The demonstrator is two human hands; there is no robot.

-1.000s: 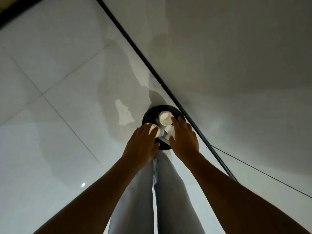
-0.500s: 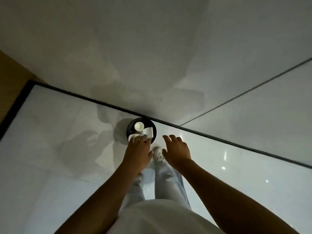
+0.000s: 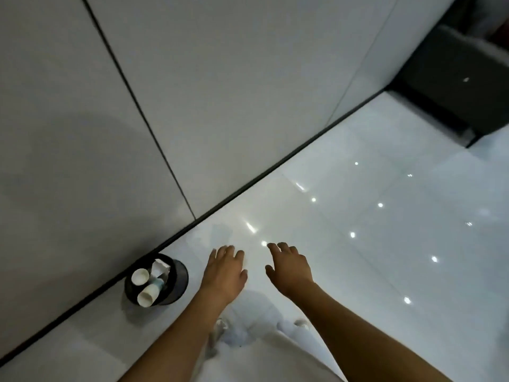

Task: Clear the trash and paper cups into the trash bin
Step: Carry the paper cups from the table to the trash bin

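A small black trash bin [image 3: 179, 277] stands on the glossy white floor against the wall's dark baseboard, at lower left. Two white paper cups [image 3: 140, 276] [image 3: 147, 295] and crumpled white paper [image 3: 161, 267] poke out of its top. My left hand [image 3: 224, 271] hovers just right of the bin, fingers straight and relaxed, holding nothing. My right hand [image 3: 289, 267] hangs further right over the floor, fingers loosely spread, also holding nothing. Neither hand touches the bin.
A grey panelled wall [image 3: 192, 106] with a dark vertical seam rises behind the bin. A dark upholstered piece of furniture [image 3: 454, 78] sits at the upper right corner. The white tiled floor [image 3: 385, 230] reflects ceiling lights. My legs and shoes show below my arms.
Both hands have drawn back from the bin's top, where they pressed the cups and paper. The view has swung right, so the bin now sits at lower left.
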